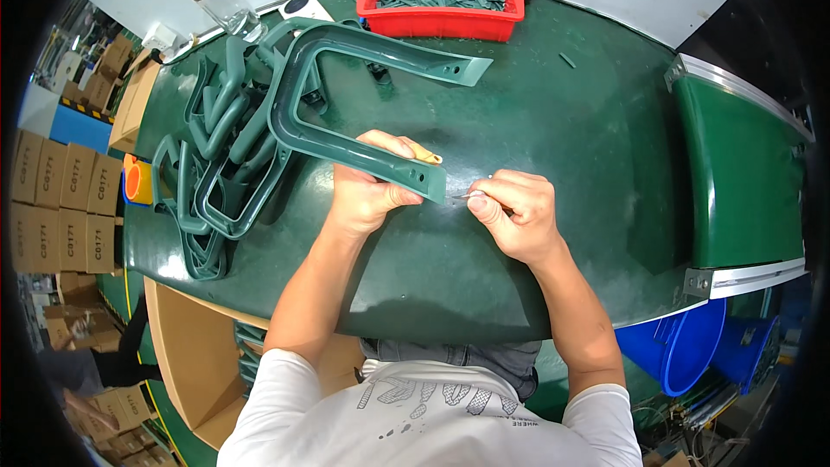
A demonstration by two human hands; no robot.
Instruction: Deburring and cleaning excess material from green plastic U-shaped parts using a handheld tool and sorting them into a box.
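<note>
My left hand [367,186] is closed round the near arm of a green U-shaped plastic part [290,104], raised above the table. Two small holes show near the end of that arm. A small yellow piece [425,154] sticks out past my left fingers, behind the part; I cannot tell whether it is held or worn. Just right of the part's end, my right hand [523,212] pinches a thin, pale, pointed sliver [460,196], too small to name. Its tip is close to the part's edge; whether they touch is unclear.
Several similar green parts [226,134] lie heaped on the green table [605,233] at left. At the back stand a red bin [439,28] of small green pieces and a glass bottle [226,7]. A green conveyor [735,173] adjoins at right; an open carton [186,363] sits below left.
</note>
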